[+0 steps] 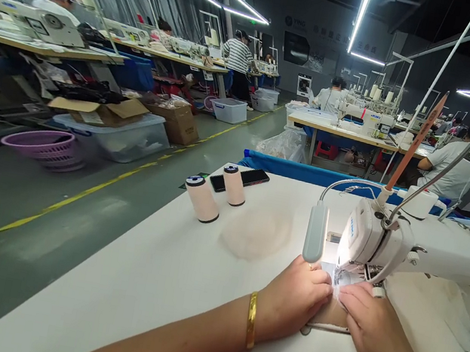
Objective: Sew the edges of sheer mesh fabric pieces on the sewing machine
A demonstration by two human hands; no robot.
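A white sewing machine (pixel 377 234) stands at the right of the white table, its lamp lighting the needle area. My left hand (pixel 298 296), with a gold bangle at the wrist, has its fingers curled together on a pale piece of fabric (pixel 331 315) in front of the needle. On the fabric's right side lies my right hand (pixel 373 322), fingers pressed together close to the presser foot. The fingertips of both hands nearly meet. What the fingertips pinch is mostly hidden.
Two pale thread spools (pixel 202 199) and a black phone (pixel 252 180) lie on the white table (pixel 179 287) at the left. Beige fabric (pixel 424 312) spreads right of the machine. Other people work at machines beyond.
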